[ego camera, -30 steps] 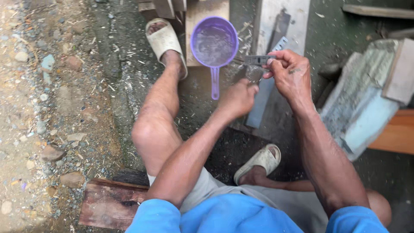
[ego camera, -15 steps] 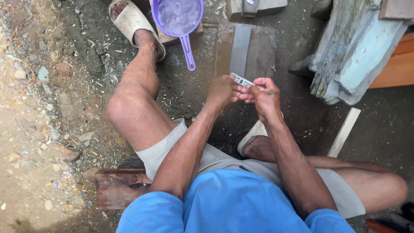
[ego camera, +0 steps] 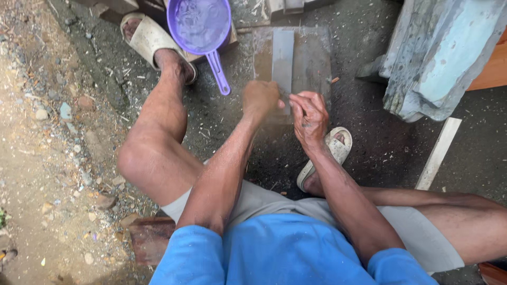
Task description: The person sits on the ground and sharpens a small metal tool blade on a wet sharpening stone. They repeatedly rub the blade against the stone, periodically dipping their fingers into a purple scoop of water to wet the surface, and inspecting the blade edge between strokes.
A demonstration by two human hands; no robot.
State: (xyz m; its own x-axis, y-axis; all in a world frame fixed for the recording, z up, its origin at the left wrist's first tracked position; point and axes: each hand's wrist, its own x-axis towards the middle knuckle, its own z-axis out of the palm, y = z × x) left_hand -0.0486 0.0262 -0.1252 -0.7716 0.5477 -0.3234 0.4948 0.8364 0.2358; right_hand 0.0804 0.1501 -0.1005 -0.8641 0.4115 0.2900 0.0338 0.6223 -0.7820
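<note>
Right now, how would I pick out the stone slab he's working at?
Find the purple scoop by the sandalled foot. Just right of it lies a long grey stone on a wet flat block, both hands at its near end. It's the only smooth, narrow bar there.

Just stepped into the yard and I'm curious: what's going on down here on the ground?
A person sits low on the ground, both hands together over a grey sharpening stone set on a wet slab. The left hand and right hand seem to pinch something small at the stone's near end; it is hidden. A purple water scoop stands beside the slab.
</note>
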